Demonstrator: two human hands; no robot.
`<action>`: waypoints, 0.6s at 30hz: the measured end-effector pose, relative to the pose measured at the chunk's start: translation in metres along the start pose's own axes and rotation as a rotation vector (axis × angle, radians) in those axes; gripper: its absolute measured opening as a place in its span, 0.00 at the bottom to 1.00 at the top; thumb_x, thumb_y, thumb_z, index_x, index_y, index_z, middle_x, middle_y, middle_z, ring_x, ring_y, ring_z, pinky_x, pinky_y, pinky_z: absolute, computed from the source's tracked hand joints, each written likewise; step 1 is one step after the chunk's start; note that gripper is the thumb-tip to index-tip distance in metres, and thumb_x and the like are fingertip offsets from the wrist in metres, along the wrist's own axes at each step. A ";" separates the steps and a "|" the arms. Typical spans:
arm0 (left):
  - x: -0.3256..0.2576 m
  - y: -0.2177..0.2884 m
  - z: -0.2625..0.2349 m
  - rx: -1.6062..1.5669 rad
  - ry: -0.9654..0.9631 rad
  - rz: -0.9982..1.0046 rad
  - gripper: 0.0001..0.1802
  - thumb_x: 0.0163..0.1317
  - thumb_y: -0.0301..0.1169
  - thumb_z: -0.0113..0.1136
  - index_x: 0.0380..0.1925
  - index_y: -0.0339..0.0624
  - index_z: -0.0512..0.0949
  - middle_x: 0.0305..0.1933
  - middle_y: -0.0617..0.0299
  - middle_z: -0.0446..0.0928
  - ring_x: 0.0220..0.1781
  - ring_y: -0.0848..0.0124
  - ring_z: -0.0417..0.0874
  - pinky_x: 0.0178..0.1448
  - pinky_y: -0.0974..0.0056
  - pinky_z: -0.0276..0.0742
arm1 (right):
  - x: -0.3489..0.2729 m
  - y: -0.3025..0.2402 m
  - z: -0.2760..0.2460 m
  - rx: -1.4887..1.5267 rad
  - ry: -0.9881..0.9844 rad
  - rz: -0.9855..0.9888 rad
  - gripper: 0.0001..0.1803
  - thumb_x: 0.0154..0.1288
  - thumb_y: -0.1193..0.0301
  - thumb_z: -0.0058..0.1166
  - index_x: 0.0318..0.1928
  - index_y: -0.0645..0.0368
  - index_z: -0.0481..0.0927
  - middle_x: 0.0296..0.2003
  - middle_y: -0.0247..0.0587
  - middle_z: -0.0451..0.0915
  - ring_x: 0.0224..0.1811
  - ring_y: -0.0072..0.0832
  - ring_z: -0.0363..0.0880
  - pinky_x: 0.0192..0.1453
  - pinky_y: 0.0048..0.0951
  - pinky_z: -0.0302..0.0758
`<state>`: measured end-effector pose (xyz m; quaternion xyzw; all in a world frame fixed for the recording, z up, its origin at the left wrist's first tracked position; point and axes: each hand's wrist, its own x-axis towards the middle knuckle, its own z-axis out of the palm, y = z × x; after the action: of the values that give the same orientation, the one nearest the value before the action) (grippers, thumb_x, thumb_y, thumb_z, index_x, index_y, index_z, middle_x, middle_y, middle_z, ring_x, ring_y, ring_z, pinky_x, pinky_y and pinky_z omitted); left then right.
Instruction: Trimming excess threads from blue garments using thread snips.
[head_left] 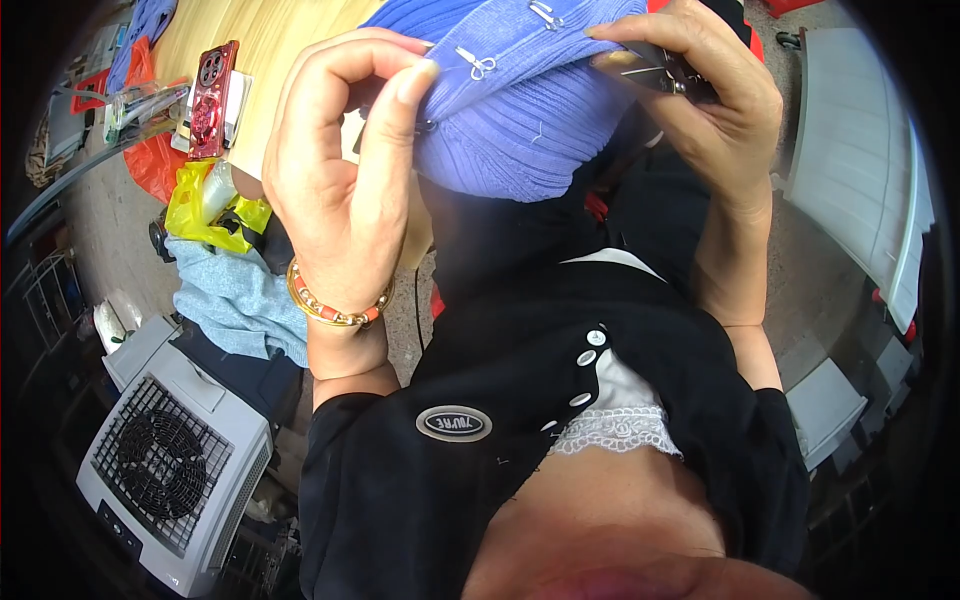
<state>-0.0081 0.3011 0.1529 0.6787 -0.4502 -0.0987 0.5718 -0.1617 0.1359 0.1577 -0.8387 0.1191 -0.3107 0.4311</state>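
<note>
Near the top of the head view, a periwinkle-blue ribbed knit garment (520, 140) lies bunched over the lap. My left hand (345, 170) pinches its band at the left between thumb and fingers. Two metal hook fasteners sit on that band: one hook (476, 63) close to my left fingertips, another hook (545, 14) farther up. My right hand (715, 105) is closed around a small dark metal tool (695, 85) with a thin bright edge; its exact kind is partly hidden by the fingers. The right thumb and forefinger tips reach the garment's right edge.
A wooden table (285, 35) is at the upper left, with a red phone (212, 100) on it. Yellow plastic bag (205, 215) and grey-blue cloth (235, 295) lie below. An air cooler (170, 460) stands lower left, a white panel (860, 150) at right.
</note>
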 end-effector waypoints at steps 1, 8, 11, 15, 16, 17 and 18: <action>0.000 -0.001 -0.001 -0.001 -0.001 0.001 0.04 0.59 0.20 0.61 0.33 0.33 0.77 0.37 0.58 0.79 0.39 0.72 0.79 0.46 0.70 0.74 | 0.000 0.000 0.000 0.008 -0.001 0.001 0.11 0.49 0.82 0.66 0.36 0.65 0.83 0.25 0.36 0.76 0.25 0.22 0.72 0.29 0.22 0.65; 0.012 -0.006 -0.006 0.016 -0.057 0.062 0.04 0.62 0.22 0.59 0.36 0.33 0.76 0.37 0.61 0.78 0.37 0.78 0.77 0.43 0.75 0.73 | 0.002 -0.004 -0.003 -0.051 -0.011 -0.042 0.11 0.49 0.80 0.66 0.36 0.64 0.83 0.24 0.36 0.76 0.24 0.22 0.71 0.27 0.22 0.64; 0.019 -0.007 -0.008 0.093 -0.142 0.042 0.06 0.66 0.23 0.55 0.41 0.32 0.76 0.42 0.59 0.78 0.44 0.76 0.78 0.51 0.74 0.71 | 0.004 -0.004 -0.002 -0.061 0.003 -0.071 0.11 0.50 0.80 0.67 0.36 0.64 0.83 0.23 0.36 0.76 0.23 0.23 0.70 0.27 0.22 0.62; 0.025 -0.008 -0.006 0.124 -0.193 -0.012 0.07 0.66 0.24 0.56 0.42 0.31 0.76 0.42 0.61 0.78 0.44 0.77 0.78 0.52 0.74 0.71 | 0.001 -0.003 -0.002 -0.038 0.012 -0.055 0.11 0.50 0.80 0.66 0.36 0.64 0.83 0.23 0.36 0.76 0.23 0.23 0.69 0.27 0.23 0.63; 0.026 -0.008 -0.006 0.119 -0.222 -0.025 0.08 0.66 0.24 0.56 0.42 0.31 0.76 0.42 0.61 0.78 0.44 0.76 0.78 0.52 0.74 0.71 | 0.001 -0.002 -0.002 -0.047 0.011 -0.053 0.11 0.50 0.80 0.66 0.36 0.64 0.83 0.23 0.36 0.76 0.23 0.23 0.69 0.27 0.23 0.63; 0.025 -0.008 -0.006 0.120 -0.223 -0.025 0.08 0.66 0.24 0.56 0.42 0.31 0.76 0.42 0.61 0.78 0.44 0.76 0.78 0.52 0.74 0.71 | 0.001 -0.002 -0.002 -0.047 0.012 -0.053 0.11 0.50 0.80 0.66 0.36 0.64 0.83 0.23 0.36 0.76 0.23 0.23 0.69 0.27 0.23 0.63; 0.024 -0.008 -0.006 0.055 -0.202 -0.046 0.07 0.66 0.23 0.56 0.42 0.31 0.76 0.42 0.60 0.78 0.45 0.76 0.78 0.52 0.73 0.71 | 0.001 -0.002 -0.003 -0.049 0.011 -0.056 0.10 0.50 0.80 0.66 0.36 0.64 0.83 0.23 0.36 0.76 0.23 0.23 0.69 0.27 0.23 0.63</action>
<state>0.0140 0.2875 0.1573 0.6908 -0.4924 -0.1673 0.5024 -0.1623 0.1348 0.1613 -0.8502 0.1055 -0.3243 0.4011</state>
